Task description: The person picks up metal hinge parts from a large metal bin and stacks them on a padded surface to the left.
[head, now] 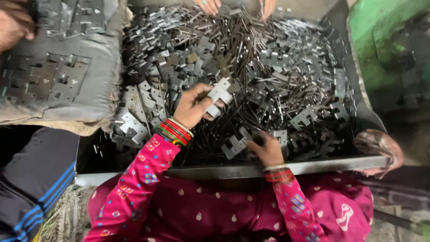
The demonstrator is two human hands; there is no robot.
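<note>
A big metal tray (233,170) holds a heap of flat stamped metal pieces and thin dark strips (268,67). My left hand (192,107) is raised over the heap, shut on a small stack of pale notched metal pieces (219,96). My right hand (268,150) rests low near the tray's front rim, its fingers closed on another notched piece (235,145) lying on the pile. Both wrists wear red and green bangles, and the sleeves are pink with a pattern.
A grey cloth-covered pad (98,67) at the left carries neatly laid metal pieces (45,80). Another person's fingers (208,5) reach into the tray's far edge. A dark sleeve with blue stripes (36,179) lies at the lower left. Green machinery (385,36) stands at the right.
</note>
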